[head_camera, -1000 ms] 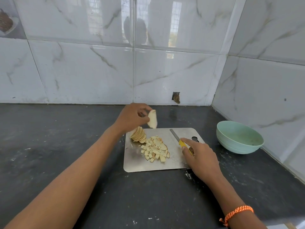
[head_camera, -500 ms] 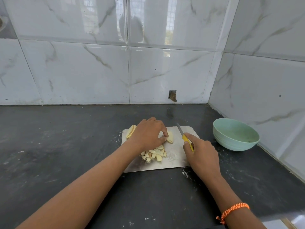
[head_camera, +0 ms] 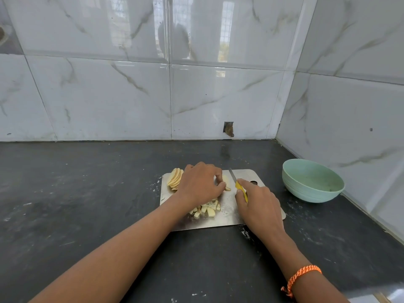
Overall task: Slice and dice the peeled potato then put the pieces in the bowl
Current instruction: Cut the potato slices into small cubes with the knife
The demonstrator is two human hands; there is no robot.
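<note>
A steel cutting board (head_camera: 227,217) lies on the dark counter. My left hand (head_camera: 200,185) holds a potato slice (head_camera: 226,182) flat against the board with curled fingers. Just right of it, my right hand (head_camera: 256,203) grips a yellow-handled knife (head_camera: 237,182) whose blade points away from me beside the slice. A fanned stack of potato slices (head_camera: 174,179) leans at the board's far left corner. A heap of diced potato (head_camera: 206,209) sits near the board's middle, partly under my left wrist. The mint-green bowl (head_camera: 312,181) stands to the right.
White marble-look tiled walls close off the back and right side, meeting in a corner behind the bowl. The dark counter (head_camera: 76,193) stretches wide to the left of the board. An orange cord bracelet (head_camera: 300,277) circles my right wrist.
My left hand brought a slice down from the air onto the board and now holds it there. The right hand shifted the knife closer to that slice.
</note>
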